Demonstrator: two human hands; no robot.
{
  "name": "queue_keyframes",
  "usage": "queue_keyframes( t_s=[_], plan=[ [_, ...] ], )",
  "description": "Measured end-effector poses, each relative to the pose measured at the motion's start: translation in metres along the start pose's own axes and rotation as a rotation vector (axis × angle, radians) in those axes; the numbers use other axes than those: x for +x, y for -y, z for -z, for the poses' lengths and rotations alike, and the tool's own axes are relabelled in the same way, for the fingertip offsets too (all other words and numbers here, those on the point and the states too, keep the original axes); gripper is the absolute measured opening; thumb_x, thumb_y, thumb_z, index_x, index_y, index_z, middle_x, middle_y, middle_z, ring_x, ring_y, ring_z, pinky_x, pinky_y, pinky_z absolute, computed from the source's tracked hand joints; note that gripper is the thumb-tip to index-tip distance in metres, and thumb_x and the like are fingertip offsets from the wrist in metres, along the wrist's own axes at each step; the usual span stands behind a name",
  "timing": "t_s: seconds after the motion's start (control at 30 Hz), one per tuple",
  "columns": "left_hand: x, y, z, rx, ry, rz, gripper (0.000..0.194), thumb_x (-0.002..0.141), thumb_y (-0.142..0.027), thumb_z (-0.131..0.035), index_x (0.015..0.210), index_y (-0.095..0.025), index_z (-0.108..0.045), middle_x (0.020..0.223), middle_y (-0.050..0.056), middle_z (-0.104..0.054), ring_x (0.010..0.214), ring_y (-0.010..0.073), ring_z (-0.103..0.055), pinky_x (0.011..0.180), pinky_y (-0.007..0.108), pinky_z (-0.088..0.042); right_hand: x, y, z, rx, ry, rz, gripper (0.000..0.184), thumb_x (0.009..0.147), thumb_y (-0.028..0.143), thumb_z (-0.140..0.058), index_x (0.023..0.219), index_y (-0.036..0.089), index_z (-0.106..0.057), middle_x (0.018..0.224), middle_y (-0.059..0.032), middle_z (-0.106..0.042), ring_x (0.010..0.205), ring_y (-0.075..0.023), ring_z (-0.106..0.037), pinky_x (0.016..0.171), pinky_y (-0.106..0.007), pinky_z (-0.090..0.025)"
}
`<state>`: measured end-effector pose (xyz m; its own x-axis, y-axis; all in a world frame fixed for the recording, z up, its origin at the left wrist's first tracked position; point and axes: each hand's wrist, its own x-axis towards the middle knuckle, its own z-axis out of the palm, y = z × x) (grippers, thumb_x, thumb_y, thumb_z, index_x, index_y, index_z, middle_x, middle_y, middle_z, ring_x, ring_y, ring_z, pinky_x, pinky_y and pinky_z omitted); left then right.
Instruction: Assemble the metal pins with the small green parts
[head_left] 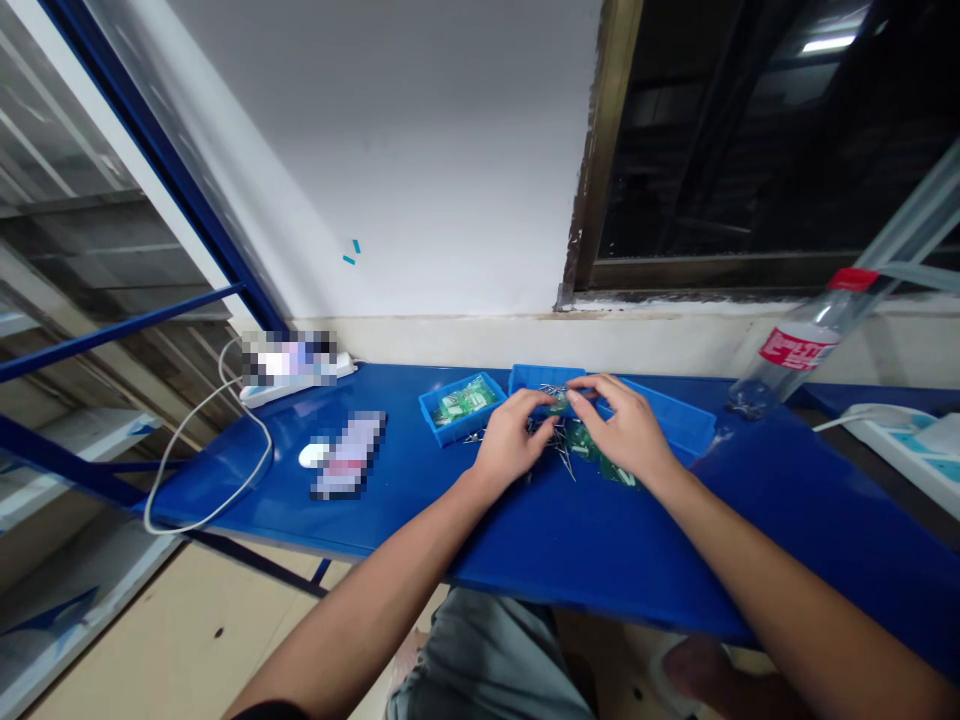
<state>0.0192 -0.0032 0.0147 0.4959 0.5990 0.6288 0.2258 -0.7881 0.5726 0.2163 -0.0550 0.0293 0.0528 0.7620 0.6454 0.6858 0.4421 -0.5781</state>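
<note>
Both hands meet over the middle of the blue table [525, 530]. My left hand [512, 437] has its fingers curled and pinched on a small green circuit board [559, 405]. My right hand [624, 428] pinches the same board from the other side. Under the hands lie more green circuit boards [592, 450] and several thin metal pins [562, 458]. Behind the hands stands a blue tray [679, 418]. A smaller blue bin [463, 405] with green boards in it sits just left of my left hand.
A clear plastic bottle [802, 345] with a red cap and label leans at the back right. A white power strip [900, 440] lies at the far right. Another white strip [296, 375] with a cable, a white mouse [313, 455] and a blurred object lie on the left.
</note>
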Motion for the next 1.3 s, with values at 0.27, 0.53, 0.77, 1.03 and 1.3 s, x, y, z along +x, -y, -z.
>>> queue_keyframes(
  t_s=[0.27, 0.53, 0.77, 1.03, 1.3],
  plan=[
    [-0.003, 0.009, -0.005, -0.432, -0.119, 0.247, 0.025, 0.092, -0.018, -0.074, 0.115, -0.016, -0.064, 0.111, 0.011, -0.076, 0.099, 0.0199, -0.076, 0.093, 0.034, -0.062, -0.009, -0.012, -0.024, 0.509, 0.167, -0.28, 0.038, 0.087, 0.044, -0.081, 0.118, 0.024, -0.072, 0.118, -0.0099, -0.079, 0.108, -0.0285, -0.076, 0.097, -0.045, -0.063],
    [-0.003, -0.001, 0.002, -0.23, -0.1, 0.113, 0.03, 0.097, -0.023, -0.067, 0.127, -0.019, -0.064, 0.131, 0.014, -0.069, 0.111, 0.0222, -0.072, 0.088, 0.035, -0.063, -0.004, -0.012, -0.02, 0.675, 0.087, -0.444, 0.046, 0.071, 0.046, -0.093, 0.102, 0.02, -0.071, 0.088, -0.0064, -0.079, 0.08, -0.0236, -0.078, 0.078, -0.04, -0.066],
    [-0.002, -0.002, 0.01, 0.071, 0.078, -0.182, 0.045, 0.091, -0.032, -0.078, 0.133, -0.023, -0.067, 0.141, 0.013, -0.067, 0.136, 0.0308, -0.059, 0.119, 0.054, -0.046, -0.003, -0.009, -0.014, 0.782, 0.133, -0.522, 0.062, 0.072, 0.045, -0.094, 0.123, 0.023, -0.067, 0.083, -0.0007, -0.077, 0.071, -0.0216, -0.077, 0.069, -0.037, -0.067],
    [-0.001, -0.001, 0.018, -0.025, 0.073, -0.041, 0.033, 0.101, -0.021, -0.059, 0.132, -0.023, -0.072, 0.13, 0.009, -0.074, 0.119, 0.0238, -0.069, 0.106, 0.041, -0.056, -0.002, 0.001, -0.013, 0.797, 0.187, -0.519, 0.045, 0.088, 0.059, -0.077, 0.109, 0.02, -0.079, 0.103, -0.0098, -0.079, 0.091, -0.025, -0.077, 0.074, -0.038, -0.068],
    [0.0, -0.007, 0.017, -0.066, -0.011, 0.132, 0.027, 0.102, -0.037, -0.062, 0.115, -0.019, -0.077, 0.099, 0.008, -0.078, 0.085, 0.0206, -0.071, 0.077, 0.031, -0.058, -0.002, -0.008, -0.017, 0.499, 0.082, -0.338, 0.043, 0.079, 0.054, -0.085, 0.104, 0.02, -0.081, 0.098, -0.0079, -0.074, 0.084, -0.0214, -0.069, 0.065, -0.032, -0.058]
  ],
)
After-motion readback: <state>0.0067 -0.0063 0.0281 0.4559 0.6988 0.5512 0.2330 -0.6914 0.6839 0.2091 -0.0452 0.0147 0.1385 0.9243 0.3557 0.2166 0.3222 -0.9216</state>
